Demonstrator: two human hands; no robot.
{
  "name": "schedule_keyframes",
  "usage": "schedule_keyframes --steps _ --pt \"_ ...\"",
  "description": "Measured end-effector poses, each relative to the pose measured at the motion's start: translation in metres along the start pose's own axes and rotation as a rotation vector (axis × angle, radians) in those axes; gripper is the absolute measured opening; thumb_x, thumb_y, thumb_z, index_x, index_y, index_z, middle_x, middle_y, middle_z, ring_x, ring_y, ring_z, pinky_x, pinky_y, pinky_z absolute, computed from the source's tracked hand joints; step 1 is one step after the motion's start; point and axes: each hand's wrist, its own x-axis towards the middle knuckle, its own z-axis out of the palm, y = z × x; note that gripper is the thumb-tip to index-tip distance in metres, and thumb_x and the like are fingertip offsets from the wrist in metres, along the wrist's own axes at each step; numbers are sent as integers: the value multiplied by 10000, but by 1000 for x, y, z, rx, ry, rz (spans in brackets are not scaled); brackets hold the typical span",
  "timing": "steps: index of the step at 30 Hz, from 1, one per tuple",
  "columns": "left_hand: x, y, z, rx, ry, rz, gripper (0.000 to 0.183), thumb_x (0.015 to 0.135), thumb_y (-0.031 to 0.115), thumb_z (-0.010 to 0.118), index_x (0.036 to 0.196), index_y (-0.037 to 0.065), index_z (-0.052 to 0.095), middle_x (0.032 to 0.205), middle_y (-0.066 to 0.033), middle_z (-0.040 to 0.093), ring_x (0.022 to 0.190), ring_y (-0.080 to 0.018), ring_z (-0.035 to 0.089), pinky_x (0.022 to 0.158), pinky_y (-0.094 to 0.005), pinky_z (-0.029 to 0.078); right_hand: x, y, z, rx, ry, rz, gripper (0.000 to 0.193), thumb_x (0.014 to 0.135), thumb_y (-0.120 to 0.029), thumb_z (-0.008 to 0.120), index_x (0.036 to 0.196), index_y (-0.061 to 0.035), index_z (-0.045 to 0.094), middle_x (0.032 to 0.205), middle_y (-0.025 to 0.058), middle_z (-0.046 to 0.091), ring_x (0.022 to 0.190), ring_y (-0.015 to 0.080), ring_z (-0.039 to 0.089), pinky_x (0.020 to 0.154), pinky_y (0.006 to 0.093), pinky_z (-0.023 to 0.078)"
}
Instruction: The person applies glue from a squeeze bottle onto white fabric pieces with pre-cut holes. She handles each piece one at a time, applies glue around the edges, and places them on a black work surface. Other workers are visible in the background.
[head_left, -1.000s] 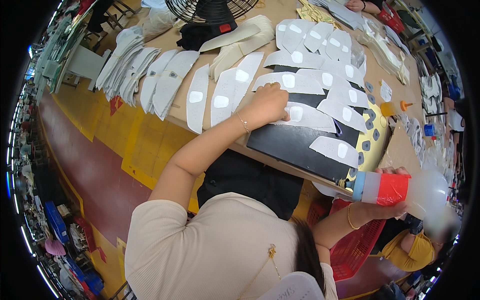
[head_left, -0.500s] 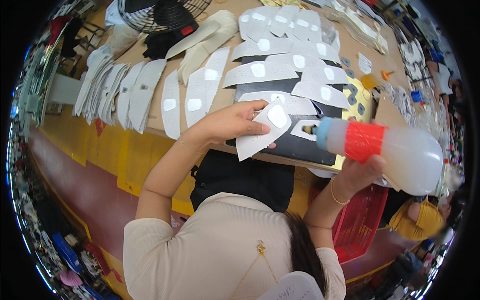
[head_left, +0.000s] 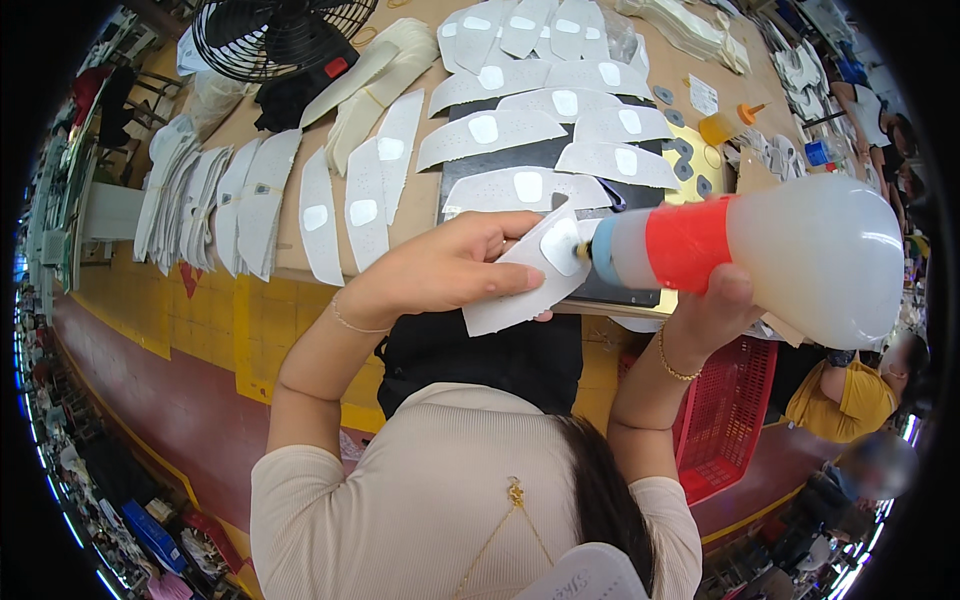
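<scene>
My left hand (head_left: 455, 270) pinches a white cut piece (head_left: 495, 312), curved at the edge, between thumb and fingers. A glossy white rounded patch (head_left: 560, 247) is on that piece. In my right hand (head_left: 718, 308) is a large squeeze bottle (head_left: 815, 255) of cloudy liquid, wrapped with red tape and tipped sideways. Its dark nozzle (head_left: 583, 250) points left and is at the patch's right edge; I cannot tell if they touch. Beyond my hands, several similar white pieces (head_left: 495, 137) with patches lie in overlapping rows, partly over a dark board (head_left: 470, 178).
Stacks of white pieces (head_left: 172, 195) stand at the table's left, near a black fan (head_left: 285, 38) and cream strips (head_left: 385, 85). An amber bottle (head_left: 722, 127) lies at the right beside grey pads (head_left: 683, 147). A red basket (head_left: 735, 420) is below the table edge, near a person in yellow (head_left: 850, 405).
The bottle has moved left and its nozzle now reaches the held piece's patch. My left hand keeps its pinch. The whole view has shifted slightly.
</scene>
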Motion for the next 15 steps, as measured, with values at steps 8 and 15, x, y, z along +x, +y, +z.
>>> schedule_keyframes --steps 8,15 --pt "6 0 5 78 -25 34 438 874 100 565 1275 -42 461 1017 -113 642 848 -136 644 774 -253 512 3 -9 7 -77 -105 -101 777 755 -429 728 1228 57 348 1074 242 541 892 369 618 712 544 581" --pt "7 3 3 77 4 -14 401 871 103 568 1233 -50 485 972 -109 656 831 -134 647 758 -248 515 2 -1 5 -124 -230 -128 790 754 -436 725 1248 45 340 1094 237 529 905 369 611 731 566 568"
